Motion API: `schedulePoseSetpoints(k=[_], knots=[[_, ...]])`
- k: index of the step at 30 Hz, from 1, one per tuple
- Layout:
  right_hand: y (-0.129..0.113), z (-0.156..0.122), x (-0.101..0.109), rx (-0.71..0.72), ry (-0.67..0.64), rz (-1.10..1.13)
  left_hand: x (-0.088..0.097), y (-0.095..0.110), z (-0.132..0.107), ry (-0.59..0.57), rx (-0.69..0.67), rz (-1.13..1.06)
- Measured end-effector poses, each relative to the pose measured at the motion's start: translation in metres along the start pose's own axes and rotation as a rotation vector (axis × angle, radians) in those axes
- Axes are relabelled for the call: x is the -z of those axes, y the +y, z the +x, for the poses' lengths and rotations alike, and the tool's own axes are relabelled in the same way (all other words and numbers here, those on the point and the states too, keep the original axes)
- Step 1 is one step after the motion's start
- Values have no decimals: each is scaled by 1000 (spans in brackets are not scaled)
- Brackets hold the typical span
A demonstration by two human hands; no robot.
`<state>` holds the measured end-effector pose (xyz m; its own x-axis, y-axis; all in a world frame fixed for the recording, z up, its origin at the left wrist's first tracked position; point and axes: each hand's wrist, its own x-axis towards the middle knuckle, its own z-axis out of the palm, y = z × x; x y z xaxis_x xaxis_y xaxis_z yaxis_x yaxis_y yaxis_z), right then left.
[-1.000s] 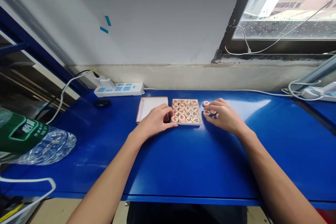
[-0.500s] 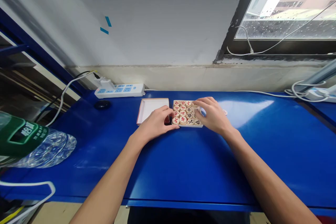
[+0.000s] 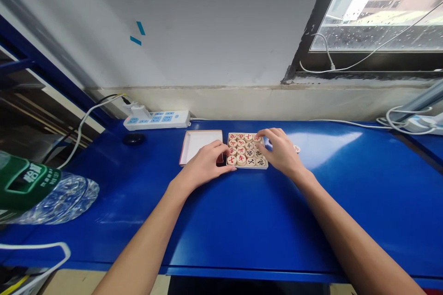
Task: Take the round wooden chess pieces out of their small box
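Note:
A shallow white box [image 3: 249,167] holds Chinese chess pieces [image 3: 241,150] in rows, with red and black characters on their round faces. My left hand [image 3: 204,160] is curled against the box's left side, its thumb along the near left corner, steadying it. Something dark red [image 3: 220,158] shows partly under those fingers. At the far right corner of the box, the index finger and thumb of my right hand [image 3: 282,150] are closed around a red-marked Chinese chess piece [image 3: 257,138] lying flat there. This hand hides part of the right column. A loose piece [image 3: 296,149] lies to its right.
The box lid [image 3: 200,140] lies left of the box on the blue table [image 3: 256,226]. Behind it are a black mouse [image 3: 134,138] and a power strip [image 3: 157,120] by the wall. A large water bottle [image 3: 41,189] stands at left; white cables [image 3: 349,122] run along the back.
The piece in my right hand was tilted above the box; now a red-marked piece lies flat in the far right corner. My left hand has stayed at the box's side.

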<state>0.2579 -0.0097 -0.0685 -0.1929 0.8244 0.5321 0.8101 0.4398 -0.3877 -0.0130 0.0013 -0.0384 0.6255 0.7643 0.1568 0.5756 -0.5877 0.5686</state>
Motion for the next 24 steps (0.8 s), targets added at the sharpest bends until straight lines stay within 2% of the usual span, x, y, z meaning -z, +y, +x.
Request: schedulePoseSetpoints(k=[6,14,20,22,24], knots=[[4,3,-3,15,3,62,-1,0,0,5,5,-14],[0,6,-5,-47,126,68,0,0,0,4,5,-15],[8,1,27,-130,319,69,1,2,0,0,15,-18],[17,-6,38,-155,321,46,1,2,1,3,12,-20],[28,-14,44,-149,245,32,1,2,1,4,15,-22]])
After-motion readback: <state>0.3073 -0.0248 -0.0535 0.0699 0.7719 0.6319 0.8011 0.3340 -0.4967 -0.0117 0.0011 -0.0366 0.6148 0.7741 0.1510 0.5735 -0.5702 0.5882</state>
